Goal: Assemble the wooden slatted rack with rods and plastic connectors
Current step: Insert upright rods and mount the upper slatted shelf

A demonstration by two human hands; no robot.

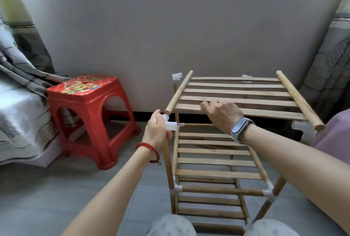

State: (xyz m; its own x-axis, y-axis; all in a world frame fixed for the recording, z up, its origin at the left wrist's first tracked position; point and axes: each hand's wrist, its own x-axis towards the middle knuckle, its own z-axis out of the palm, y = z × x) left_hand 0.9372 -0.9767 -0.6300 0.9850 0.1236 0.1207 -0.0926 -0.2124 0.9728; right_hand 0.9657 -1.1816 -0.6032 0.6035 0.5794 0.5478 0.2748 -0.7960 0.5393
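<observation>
I count one loose slatted panel [236, 95], three fitted slatted shelves below it, one red stool [89, 116], and my two hands.

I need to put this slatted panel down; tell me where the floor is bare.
Bare grey floor lies in front of the red stool, left of the rack frame. Around the frame it is crowded: bedding far left, pink fabric right.

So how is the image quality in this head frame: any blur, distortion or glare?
Head view: soft overall, with wide-angle bending at the edges, so the curtain leans inward; lighting is even and dim, no glare; the slatted shelf and both hands, left hand and right hand, are legible but not crisp.
</observation>
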